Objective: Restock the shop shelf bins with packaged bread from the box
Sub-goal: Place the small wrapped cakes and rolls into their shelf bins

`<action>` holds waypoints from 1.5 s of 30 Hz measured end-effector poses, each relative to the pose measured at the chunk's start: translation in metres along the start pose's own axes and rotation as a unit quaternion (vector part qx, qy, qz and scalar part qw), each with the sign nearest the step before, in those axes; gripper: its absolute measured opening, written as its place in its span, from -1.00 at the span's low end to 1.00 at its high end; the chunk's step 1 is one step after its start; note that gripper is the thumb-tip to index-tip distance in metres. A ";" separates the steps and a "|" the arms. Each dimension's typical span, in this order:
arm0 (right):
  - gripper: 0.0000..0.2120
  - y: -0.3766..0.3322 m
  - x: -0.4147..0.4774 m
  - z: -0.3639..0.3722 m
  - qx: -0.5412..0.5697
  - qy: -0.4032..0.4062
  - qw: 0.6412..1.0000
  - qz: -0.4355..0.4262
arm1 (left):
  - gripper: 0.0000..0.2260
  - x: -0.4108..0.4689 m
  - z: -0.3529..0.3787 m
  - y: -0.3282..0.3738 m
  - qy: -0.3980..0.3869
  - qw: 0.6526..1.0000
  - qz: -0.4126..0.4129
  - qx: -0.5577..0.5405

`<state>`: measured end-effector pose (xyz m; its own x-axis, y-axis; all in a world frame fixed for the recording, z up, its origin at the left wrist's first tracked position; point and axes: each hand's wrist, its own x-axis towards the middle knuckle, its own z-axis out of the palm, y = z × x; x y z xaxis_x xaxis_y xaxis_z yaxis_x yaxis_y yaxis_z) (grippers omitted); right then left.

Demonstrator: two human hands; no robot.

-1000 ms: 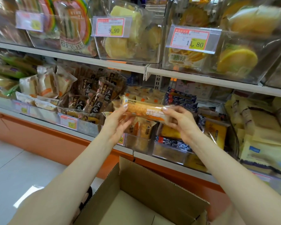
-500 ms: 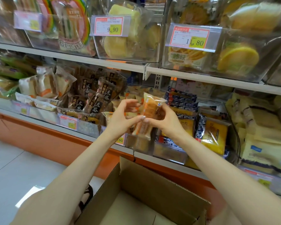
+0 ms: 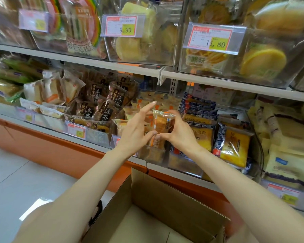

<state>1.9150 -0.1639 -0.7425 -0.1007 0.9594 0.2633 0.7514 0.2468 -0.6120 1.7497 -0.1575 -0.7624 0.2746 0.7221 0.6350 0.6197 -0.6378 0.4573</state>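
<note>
A clear-wrapped bread pack (image 3: 161, 125) with an orange stripe stands upright at the mouth of a clear shelf bin (image 3: 153, 153) on the lower shelf. My right hand (image 3: 180, 131) grips its right side, thumb under it. My left hand (image 3: 139, 128) touches its left side with the fingers mostly straight and the index finger raised. More packs of the same kind lie deeper in that bin. The open cardboard box (image 3: 165, 207) sits below my arms; the part of its inside that shows holds nothing.
Dark brown packs (image 3: 102, 106) fill the bin to the left, blue-and-yellow toast packs (image 3: 232, 146) the bin to the right. Pale yellow packs (image 3: 288, 155) lie at far right. The upper shelf (image 3: 165, 71) carries clear bins with price tags. Grey floor tiles (image 3: 25, 172) spread at left.
The bread pack was turned from lying across to standing upright and has moved down into the bin's mouth. My left hand's fingers have loosened from it.
</note>
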 end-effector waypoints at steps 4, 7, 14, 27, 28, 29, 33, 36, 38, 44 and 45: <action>-0.27 0.008 0.008 -0.015 0.024 -0.075 0.997 0.014 | -0.40 0.002 0.004 -0.007 -0.027 0.994 0.047 0.100; -0.56 0.018 0.014 -0.034 0.056 -0.076 0.996 0.010 | -0.45 0.005 0.005 -0.008 -0.039 0.990 0.029 0.133; -0.65 0.019 0.026 -0.021 -0.129 -0.056 0.989 -0.040 | -0.49 0.007 0.009 -0.011 -0.070 0.987 0.016 0.142; -0.88 0.023 0.056 -0.011 -0.090 -0.047 0.994 0.024 | -0.58 0.005 0.006 -0.027 -0.043 0.985 0.046 0.158; -0.89 0.025 0.055 -0.011 -0.072 -0.037 0.996 0.026 | -0.59 0.003 0.006 -0.029 -0.049 0.986 0.044 0.156; -0.89 0.027 0.055 -0.011 -0.057 -0.028 0.998 0.026 | -0.59 0.002 0.006 -0.030 -0.053 0.985 0.045 0.156; -0.86 0.028 0.051 -0.014 -0.035 0.001 0.999 0.011 | -0.62 -0.002 0.009 -0.037 -0.079 0.981 0.051 0.167; -0.83 0.029 0.049 -0.015 -0.034 0.010 0.999 -0.003 | -0.66 -0.003 0.012 -0.033 -0.082 0.980 0.056 0.173; -0.85 0.027 0.049 -0.014 -0.017 0.039 0.999 -0.017 | -0.68 -0.004 0.014 -0.029 -0.079 0.981 0.064 0.165; -0.85 0.019 0.054 -0.023 -0.026 0.023 0.999 -0.010 | -0.78 -0.007 0.022 -0.023 -0.038 0.978 0.069 0.194; -0.85 0.020 0.054 -0.023 -0.041 0.012 0.999 -0.013 | -0.80 -0.007 0.023 -0.023 -0.036 0.977 0.064 0.198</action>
<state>1.9396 -0.1098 -0.7237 -0.1067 0.9492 0.2962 0.7999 0.2589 -0.5415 1.7504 -0.1418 -0.7921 0.4104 0.6692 0.6195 0.8093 -0.5803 0.0908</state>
